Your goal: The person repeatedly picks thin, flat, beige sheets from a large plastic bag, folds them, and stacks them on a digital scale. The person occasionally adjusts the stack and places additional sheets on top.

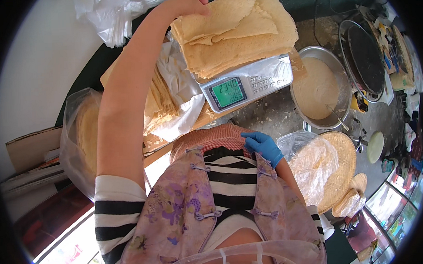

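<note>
A thick stack of folded, thin tan pancakes (236,33) lies on a silver electronic scale (270,78) with a lit green display. At the stack's far left corner is my bare left hand (192,4), its fingers curled closed against the top sheets. The upper edge of the view cuts part of it off, so what it pinches, if anything, is unclear. My right hand (264,148), in a blue glove, rests by my waist at the checked apron (221,134). Its fingers are loosely extended and hold nothing.
More folded pancakes (161,99) lie left of the scale, beside crumpled white plastic (187,112). Clear bags (119,14) hang at the far left. To the right stand a metal basin of batter (317,88), a round dark griddle (365,59) and a woven round tray (340,162).
</note>
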Available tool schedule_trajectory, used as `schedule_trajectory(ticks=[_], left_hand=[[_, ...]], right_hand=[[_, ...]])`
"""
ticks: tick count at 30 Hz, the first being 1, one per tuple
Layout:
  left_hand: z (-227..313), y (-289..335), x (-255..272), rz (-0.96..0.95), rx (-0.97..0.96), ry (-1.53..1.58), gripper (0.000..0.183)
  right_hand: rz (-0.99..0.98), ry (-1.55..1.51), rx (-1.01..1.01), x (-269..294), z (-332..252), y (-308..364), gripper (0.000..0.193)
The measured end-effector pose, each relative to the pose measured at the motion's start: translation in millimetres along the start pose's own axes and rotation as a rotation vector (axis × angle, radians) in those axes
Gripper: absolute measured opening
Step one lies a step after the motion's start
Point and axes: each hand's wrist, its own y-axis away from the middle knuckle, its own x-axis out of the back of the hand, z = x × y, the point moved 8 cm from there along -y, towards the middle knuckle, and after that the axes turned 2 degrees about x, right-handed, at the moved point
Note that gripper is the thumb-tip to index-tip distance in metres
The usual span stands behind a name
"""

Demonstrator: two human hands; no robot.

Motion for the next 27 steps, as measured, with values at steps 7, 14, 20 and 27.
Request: schedule_trajectory(ticks=[7,14,20,27], left_hand=[[36.0,34.3,44.5,-0.083,0.033,0.623,0.028],[92.0,83.3,113.6,-0.194,-0.287,1.389,0.036],[111.3,107.1,90.5,-0.248,-0.265,1.526,0.047],[103.8,120.5,71.6,-0.352,-0.23,1.61,0.043]], right_hand=[[0.0,0.032,0.014,-0.6,-9.2,4.0,0.029],[0.057,0.073,0.118,7.4,-39.1,13.3,0.033],[0.105,-0.052,0.333,18.4,-94.8,35.3,0.035],[0.154,-0.064,0.411,16.3,-130.7,65.1,0.038]])
